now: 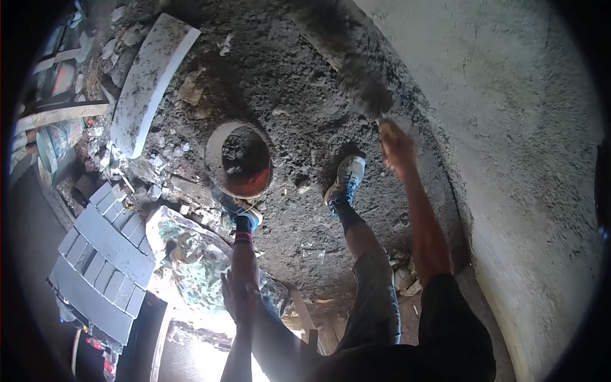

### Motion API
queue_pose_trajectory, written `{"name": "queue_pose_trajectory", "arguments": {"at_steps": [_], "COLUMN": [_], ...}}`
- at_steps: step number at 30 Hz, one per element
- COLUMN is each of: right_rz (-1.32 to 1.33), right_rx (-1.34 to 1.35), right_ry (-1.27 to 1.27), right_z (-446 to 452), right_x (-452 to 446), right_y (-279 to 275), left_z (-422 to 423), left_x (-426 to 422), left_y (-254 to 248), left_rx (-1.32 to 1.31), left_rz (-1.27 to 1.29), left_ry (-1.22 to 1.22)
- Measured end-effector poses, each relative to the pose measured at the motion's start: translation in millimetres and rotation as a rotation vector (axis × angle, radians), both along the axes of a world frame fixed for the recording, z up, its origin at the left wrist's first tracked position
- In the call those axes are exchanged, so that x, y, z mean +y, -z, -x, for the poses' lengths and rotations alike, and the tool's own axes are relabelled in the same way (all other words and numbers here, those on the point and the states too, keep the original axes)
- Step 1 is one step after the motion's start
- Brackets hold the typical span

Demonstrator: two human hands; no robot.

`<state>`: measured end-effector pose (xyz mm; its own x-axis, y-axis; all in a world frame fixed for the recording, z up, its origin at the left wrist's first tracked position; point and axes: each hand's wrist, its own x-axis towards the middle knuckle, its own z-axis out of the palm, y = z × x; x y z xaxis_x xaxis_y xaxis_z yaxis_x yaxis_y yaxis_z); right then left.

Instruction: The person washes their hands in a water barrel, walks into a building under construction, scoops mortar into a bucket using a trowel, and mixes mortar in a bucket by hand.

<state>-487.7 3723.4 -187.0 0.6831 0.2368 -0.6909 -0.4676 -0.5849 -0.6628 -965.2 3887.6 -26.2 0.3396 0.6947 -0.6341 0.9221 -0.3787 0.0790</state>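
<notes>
My right hand [396, 148] is stretched forward near the wall, closed around the handle of a trowel [372, 100]. The trowel's blade is smeared by motion and dark mortar seems to be around it. Against my left lower leg rests my left hand [240, 299], fingers apart, holding nothing. In front of my left shoe [245, 211] stands a round bucket [216, 153] with a reddish inside and some dark material in it. Loose grey mortar or soil [293, 83] covers the ground around the bucket and my feet.
A rough plastered wall [522, 159] rises on the right. A curved pale board [149, 83] lies at upper left among rubble. Grey slatted panels [105, 254] and a stained sack [194, 254] are at lower left. Wood pieces [304, 312] lie behind my feet.
</notes>
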Motion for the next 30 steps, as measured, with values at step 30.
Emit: {"name": "queue_pose_trajectory", "arguments": {"at_steps": [30], "right_rz": [0.300], "right_rx": [0.207], "right_ry": [-0.017], "right_z": [-77.1], "right_x": [-88.1], "right_y": [61.8], "left_z": [-7.5], "left_x": [21.2], "left_y": [-8.2], "left_rx": [0.025], "left_rz": [0.050], "left_ry": [0.010]}}
